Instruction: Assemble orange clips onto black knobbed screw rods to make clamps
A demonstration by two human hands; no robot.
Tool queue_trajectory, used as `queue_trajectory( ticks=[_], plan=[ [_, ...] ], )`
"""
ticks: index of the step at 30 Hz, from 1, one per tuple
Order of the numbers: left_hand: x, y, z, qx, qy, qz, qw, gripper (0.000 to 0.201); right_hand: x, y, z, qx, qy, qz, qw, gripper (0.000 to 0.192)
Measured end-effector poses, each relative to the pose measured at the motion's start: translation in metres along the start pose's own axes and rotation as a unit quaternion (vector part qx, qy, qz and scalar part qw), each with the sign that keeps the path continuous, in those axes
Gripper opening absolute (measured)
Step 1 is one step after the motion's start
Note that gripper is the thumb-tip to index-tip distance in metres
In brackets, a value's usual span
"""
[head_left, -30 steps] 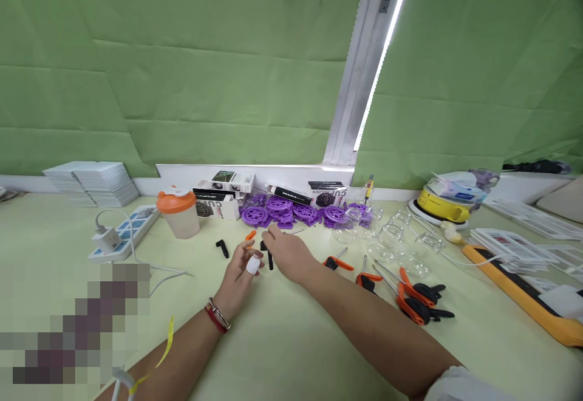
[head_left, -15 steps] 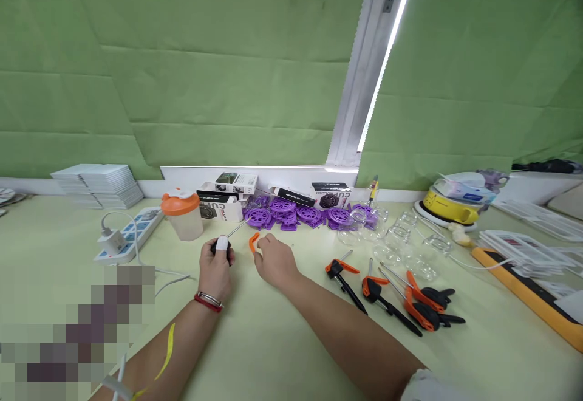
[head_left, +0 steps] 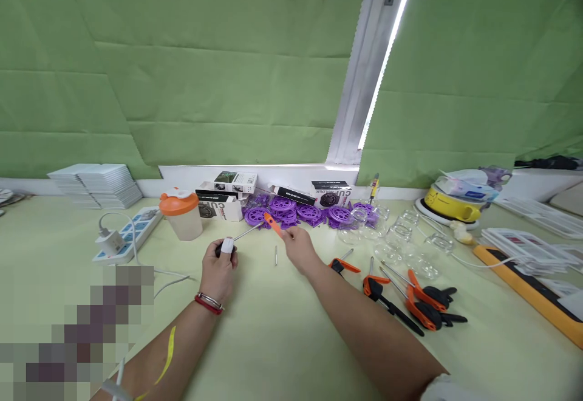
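Observation:
My left hand (head_left: pixel 219 272), its thumb wrapped in white, is closed around a black-handled tool (head_left: pixel 248 231) with a thin metal shaft pointing up and right. My right hand (head_left: pixel 300 249) pinches the end of a flat orange plastic piece (head_left: pixel 274 225). The far end of that piece is close to the shaft's tip; I cannot tell whether they touch. Between my hands, a short metal pin (head_left: pixel 276 256) lies on the table. On the right lie several black-and-orange tools with metal rods (head_left: pixel 394 310), one partly behind my right forearm.
Purple wheel-shaped parts (head_left: pixel 310 214) lie before cup holder boxes (head_left: pixel 331 194). An orange-lidded cup (head_left: pixel 182 222) and a power strip (head_left: pixel 130 237) stand left. Clear plastic pieces (head_left: pixel 401 237), a yellow pot (head_left: pixel 449 205) and an orange-black bar (head_left: pixel 523 291) are on the right.
My right hand has moved right and slightly away from me, bringing the orange piece up by the shaft's tip. The metal pin now shows on the table. My left hand has shifted slightly right.

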State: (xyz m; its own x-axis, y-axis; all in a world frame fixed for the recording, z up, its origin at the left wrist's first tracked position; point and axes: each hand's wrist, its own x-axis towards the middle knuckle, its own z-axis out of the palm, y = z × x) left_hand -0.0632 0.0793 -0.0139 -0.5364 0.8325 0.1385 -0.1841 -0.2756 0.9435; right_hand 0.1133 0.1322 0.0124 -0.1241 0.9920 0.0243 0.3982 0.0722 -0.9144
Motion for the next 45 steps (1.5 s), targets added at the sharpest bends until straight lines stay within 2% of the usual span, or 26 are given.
queue_trajectory(
  ticks=[1,3,6,8,14,20,25,33,39,41,43,45],
  plan=[
    [-0.002,0.001,0.001,-0.001,-0.016,-0.006,1.0,0.033,-0.001,0.003,-0.008,0.03,-0.009,0.01,0.999,0.026],
    [-0.007,0.002,0.002,-0.003,-0.06,-0.018,0.998,0.033,-0.008,0.009,-0.023,0.095,-0.065,0.033,0.993,0.027],
    [-0.018,0.005,0.007,-0.007,-0.132,-0.042,0.99,0.033,-0.025,0.022,-0.037,0.251,-0.178,0.092,0.947,0.033],
    [-0.026,0.008,0.01,-0.007,-0.166,-0.061,0.984,0.035,-0.037,0.03,-0.043,0.302,-0.21,0.122,0.922,0.037],
    [-0.039,0.012,0.015,-0.004,-0.228,-0.083,0.97,0.036,-0.056,0.048,-0.056,0.365,-0.246,0.141,0.887,0.039],
    [-0.044,0.009,0.014,0.015,-0.26,-0.074,0.963,0.034,-0.06,0.056,-0.054,0.371,-0.269,0.143,0.877,0.04],
    [-0.051,0.006,0.013,0.047,-0.323,-0.055,0.943,0.037,-0.066,0.057,-0.05,0.353,-0.321,0.145,0.867,0.042],
    [-0.062,0.015,0.016,0.085,-0.382,-0.036,0.92,0.04,-0.07,0.052,-0.046,0.325,-0.352,0.126,0.869,0.041],
    [-0.064,0.016,0.018,0.056,-0.335,-0.069,0.938,0.034,-0.068,0.055,-0.04,0.31,-0.351,0.124,0.875,0.039],
    [-0.06,0.018,0.018,0.041,-0.311,-0.067,0.947,0.031,-0.065,0.055,-0.034,0.289,-0.329,0.118,0.891,0.039],
    [-0.054,0.022,0.018,0.012,-0.273,-0.057,0.96,0.031,-0.061,0.053,-0.024,0.242,-0.293,0.09,0.921,0.039],
    [-0.047,0.027,0.018,-0.021,-0.228,-0.04,0.973,0.031,-0.057,0.048,-0.011,0.144,-0.251,0.001,0.957,0.03]
  ],
)
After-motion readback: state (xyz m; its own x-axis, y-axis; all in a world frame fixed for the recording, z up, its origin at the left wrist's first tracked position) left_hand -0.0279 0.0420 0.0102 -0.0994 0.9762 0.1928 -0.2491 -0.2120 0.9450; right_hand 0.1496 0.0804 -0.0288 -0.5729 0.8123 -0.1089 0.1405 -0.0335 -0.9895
